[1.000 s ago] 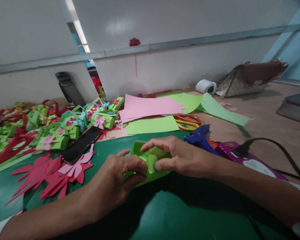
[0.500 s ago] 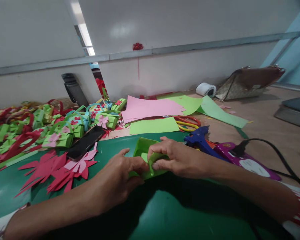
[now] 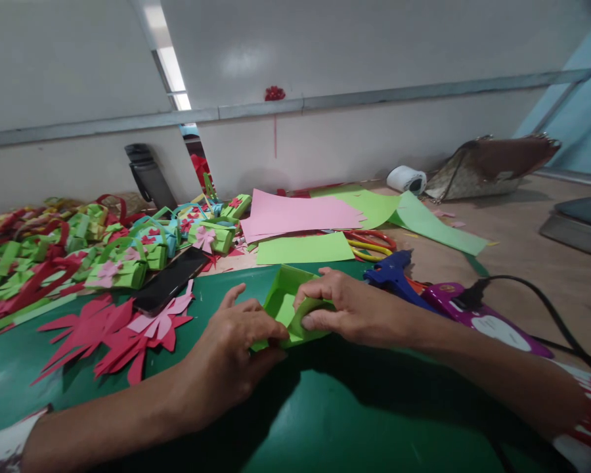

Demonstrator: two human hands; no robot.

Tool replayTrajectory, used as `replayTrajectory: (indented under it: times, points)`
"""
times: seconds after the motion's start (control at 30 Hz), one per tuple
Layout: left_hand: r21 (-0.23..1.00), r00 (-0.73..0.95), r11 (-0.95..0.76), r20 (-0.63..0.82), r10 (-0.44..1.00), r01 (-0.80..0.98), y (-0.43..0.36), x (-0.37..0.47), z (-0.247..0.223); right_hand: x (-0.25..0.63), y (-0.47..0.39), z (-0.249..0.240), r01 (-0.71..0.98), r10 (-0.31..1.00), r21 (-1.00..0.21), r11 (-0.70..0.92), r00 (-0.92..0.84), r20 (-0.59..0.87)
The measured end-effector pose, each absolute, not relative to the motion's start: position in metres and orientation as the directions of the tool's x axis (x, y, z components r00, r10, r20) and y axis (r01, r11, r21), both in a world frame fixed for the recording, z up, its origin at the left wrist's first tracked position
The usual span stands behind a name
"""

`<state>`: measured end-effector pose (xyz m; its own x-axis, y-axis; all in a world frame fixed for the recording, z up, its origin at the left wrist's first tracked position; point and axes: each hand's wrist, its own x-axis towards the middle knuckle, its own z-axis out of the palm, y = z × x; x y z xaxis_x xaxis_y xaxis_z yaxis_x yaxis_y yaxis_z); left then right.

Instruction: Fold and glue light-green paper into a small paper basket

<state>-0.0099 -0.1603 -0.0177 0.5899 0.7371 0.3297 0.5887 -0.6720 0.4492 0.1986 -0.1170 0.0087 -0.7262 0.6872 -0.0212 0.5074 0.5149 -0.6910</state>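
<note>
A small green paper box (image 3: 284, 289) with an open top is held between my two hands, just above the green work surface (image 3: 305, 420). My left hand (image 3: 243, 341) pinches the near left wall between thumb and index finger, its little-side fingers raised. With thumb and fingers closed, my right hand (image 3: 337, 305) grips a curved flap on the right side of the box. Parts of the near wall are hidden behind my fingers. Just beyond the box lies a flat green paper strip (image 3: 305, 248).
Red paper flower cutouts (image 3: 86, 332) and a phone (image 3: 170, 281) lie to the left, beside a heap of small paper baskets (image 3: 118, 269). A blue glue gun (image 3: 391, 272) and a purple power strip (image 3: 487, 322) with cables are at the right. Pink sheets (image 3: 300, 213) lie behind.
The fingers of my left hand have shifted slightly left along the box wall, and more of the box's inside shows. My right hand keeps its grip on the flap.
</note>
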Motion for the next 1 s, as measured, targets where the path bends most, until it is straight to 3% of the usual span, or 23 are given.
replayTrajectory:
  times: [0.3,0.5,0.63,0.8,1.0]
  points:
    - [0.316,0.616,-0.801,0.517,0.595,0.509,-0.156,-0.005,-0.027,0.195,-0.118,0.014,0.513,0.663,-0.658,0.551,-0.748,-0.027]
    - [0.215,0.666,-0.863,0.561,0.492,0.456,-0.157,-0.008,-0.029,0.195,-0.118,0.015,0.494,0.633,-0.693,0.526,-0.771,-0.069]
    - [0.181,0.658,-0.879,0.601,0.453,0.441,-0.159,-0.009,-0.029,0.194,-0.118,0.014,0.441,0.623,-0.722,0.533,-0.782,-0.018]
    - [0.204,0.625,-0.833,0.576,0.527,0.515,-0.159,-0.009,-0.029,0.192,-0.12,0.017,0.438,0.652,-0.704,0.558,-0.756,0.047]
    - [0.294,0.521,-0.817,0.653,0.55,0.495,-0.158,-0.002,-0.025,0.193,-0.123,0.017,0.442,0.678,-0.703,0.557,-0.731,0.077]
